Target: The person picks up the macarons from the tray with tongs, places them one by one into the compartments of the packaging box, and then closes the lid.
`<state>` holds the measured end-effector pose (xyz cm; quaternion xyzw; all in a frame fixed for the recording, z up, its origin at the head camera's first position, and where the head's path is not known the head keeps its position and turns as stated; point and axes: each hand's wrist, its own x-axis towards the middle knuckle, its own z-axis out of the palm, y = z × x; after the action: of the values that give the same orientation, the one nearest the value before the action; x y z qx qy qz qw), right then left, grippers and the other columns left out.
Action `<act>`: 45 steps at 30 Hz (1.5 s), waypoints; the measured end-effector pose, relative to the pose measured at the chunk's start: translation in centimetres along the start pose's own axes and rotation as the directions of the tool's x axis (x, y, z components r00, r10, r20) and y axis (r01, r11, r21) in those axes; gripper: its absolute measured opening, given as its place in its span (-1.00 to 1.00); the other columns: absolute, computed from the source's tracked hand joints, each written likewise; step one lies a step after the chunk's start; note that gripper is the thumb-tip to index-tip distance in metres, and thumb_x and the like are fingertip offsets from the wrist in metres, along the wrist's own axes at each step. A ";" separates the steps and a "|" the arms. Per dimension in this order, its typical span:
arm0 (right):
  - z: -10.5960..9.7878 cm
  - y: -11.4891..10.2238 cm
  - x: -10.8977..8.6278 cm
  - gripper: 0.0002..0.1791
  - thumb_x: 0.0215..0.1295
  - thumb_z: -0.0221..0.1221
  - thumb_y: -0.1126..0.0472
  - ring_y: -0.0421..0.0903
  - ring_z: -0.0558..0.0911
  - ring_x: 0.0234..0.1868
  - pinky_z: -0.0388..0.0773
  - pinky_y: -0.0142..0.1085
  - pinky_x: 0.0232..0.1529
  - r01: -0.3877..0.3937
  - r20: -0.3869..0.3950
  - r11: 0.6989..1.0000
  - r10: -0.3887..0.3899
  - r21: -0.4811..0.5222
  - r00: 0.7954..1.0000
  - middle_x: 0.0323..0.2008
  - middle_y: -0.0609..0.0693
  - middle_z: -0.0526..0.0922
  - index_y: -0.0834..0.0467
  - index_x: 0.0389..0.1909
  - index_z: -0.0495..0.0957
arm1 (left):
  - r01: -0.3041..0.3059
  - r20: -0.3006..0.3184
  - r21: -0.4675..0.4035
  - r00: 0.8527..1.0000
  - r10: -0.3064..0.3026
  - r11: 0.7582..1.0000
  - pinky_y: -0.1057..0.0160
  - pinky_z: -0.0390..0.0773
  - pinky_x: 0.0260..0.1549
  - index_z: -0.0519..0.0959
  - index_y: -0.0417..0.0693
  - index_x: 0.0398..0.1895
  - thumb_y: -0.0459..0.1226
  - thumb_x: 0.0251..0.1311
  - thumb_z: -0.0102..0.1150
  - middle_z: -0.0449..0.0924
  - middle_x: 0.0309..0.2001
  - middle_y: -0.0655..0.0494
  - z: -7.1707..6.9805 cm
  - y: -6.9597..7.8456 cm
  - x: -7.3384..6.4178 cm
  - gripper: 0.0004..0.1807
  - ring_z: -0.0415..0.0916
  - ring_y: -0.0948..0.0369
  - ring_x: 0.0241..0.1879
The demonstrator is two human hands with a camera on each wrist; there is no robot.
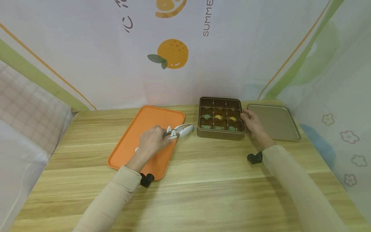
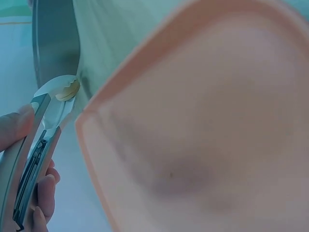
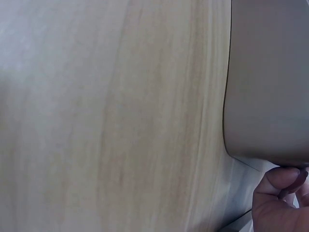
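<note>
My left hand (image 1: 151, 139) grips a pair of tongs (image 1: 170, 133) with pale, scalloped tips. Between the tips sits a small yellowish piece (image 2: 69, 91), seen in the left wrist view. In the head view the tongs reach past the right edge of an orange tray (image 1: 150, 113) toward a bronze tin box (image 1: 221, 134) with a divided insert. Green pieces (image 1: 206, 116) and yellow pieces (image 1: 218, 117) lie in its middle row, green ones in the front row. My right hand (image 1: 251, 121) holds the box by its right wall, fingertips at the rim.
A flat bronze lid (image 1: 275, 124) lies right of the box, behind my right hand. A small white thing (image 1: 137, 149) shows on the tray beside my left wrist. A printed curtain (image 1: 116, 71) hangs along the table's back edge (image 1: 121, 111).
</note>
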<state>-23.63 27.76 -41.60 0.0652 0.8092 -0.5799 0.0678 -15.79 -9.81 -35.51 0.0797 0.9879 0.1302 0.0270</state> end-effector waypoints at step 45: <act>-0.2 0.1 -0.3 -0.37 0.47 -0.12 0.05 0.21 -0.18 0.46 -0.13 0.09 0.39 0.021 -0.002 1.000 -0.021 -0.018 1.000 0.48 0.17 -0.22 0.21 0.44 -0.01 | 0.083 -0.127 -0.296 0.984 -0.125 0.952 0.29 0.22 -0.68 0.54 -0.01 -0.58 0.08 0.04 0.29 0.34 -0.60 0.12 2.1 6.9 10.5 -0.62 0.26 0.19 -0.59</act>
<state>-23.35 27.96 -41.59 0.0569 0.8152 -0.5731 0.0615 -24.98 -0.95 -36.03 0.0132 0.9604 0.2770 -0.0260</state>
